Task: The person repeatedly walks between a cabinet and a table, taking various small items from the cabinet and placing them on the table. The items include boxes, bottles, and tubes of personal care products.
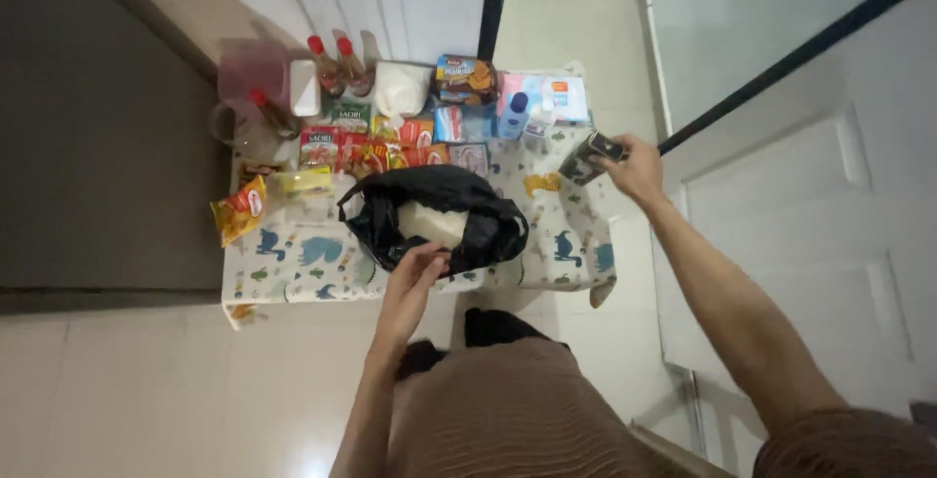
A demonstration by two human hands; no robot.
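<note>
A black plastic bag (468, 205) lies open on a small table (293, 263) covered with a dinosaur-print cloth. Something pale shows inside the bag's mouth. My left hand (415, 278) grips the bag's near rim. My right hand (634, 167) is out at the table's right edge, closed on a small dark packet (589, 156) held just above the cloth.
Groceries fill the table's back half: red sachets (366, 151), a yellow snack bag (239, 209), two red-capped bottles (337, 63), a white sack (402, 87), a biscuit pack (465, 78), a blue bottle (513, 115), a pink jug (252, 73). A white door (810, 214) stands right.
</note>
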